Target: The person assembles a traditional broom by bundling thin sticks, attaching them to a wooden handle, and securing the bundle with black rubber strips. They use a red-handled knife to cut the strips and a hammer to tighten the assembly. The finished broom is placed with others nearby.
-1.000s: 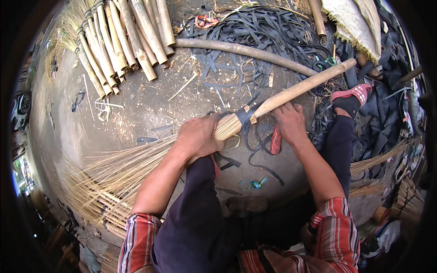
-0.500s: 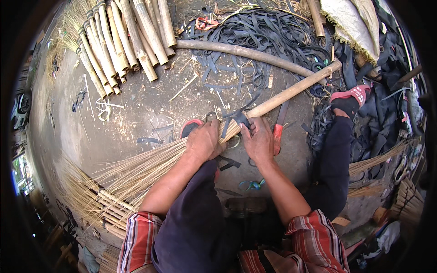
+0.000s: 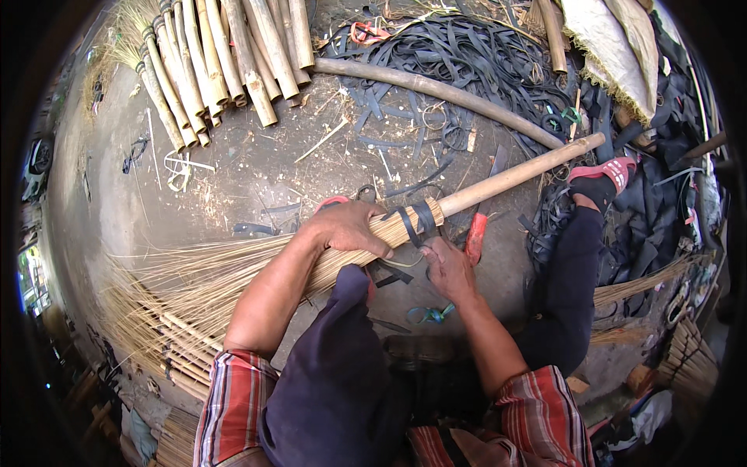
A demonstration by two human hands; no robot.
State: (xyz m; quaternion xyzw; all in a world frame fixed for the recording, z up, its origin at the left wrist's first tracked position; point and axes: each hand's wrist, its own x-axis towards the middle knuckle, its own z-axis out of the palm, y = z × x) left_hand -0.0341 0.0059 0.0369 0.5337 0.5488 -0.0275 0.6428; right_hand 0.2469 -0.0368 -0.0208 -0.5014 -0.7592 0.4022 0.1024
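A stick broom with a bamboo handle lies slantwise across my raised knee. Its bundle of thin pale sticks fans out to the lower left. A black rubber strip is wrapped around the bundle's cut end, where the handle comes out. My left hand is closed over the bundle just below the strip, thumb toward me. Below the wrapping, my right hand is closed, pinching the strip's loose end, which is mostly hidden by the fingers. Right beside it lies a knife with a red handle.
Bamboo handles with bristles lie at the far left. A long bamboo pole crosses before a heap of black rubber strips. A pale sack lies far right. More stick bundles rest at lower left.
My right hand has moved down from the binding, drawing the strip toward me. The bundle's end and the wrapped strip now show. My left hand has spread further over the sticks.
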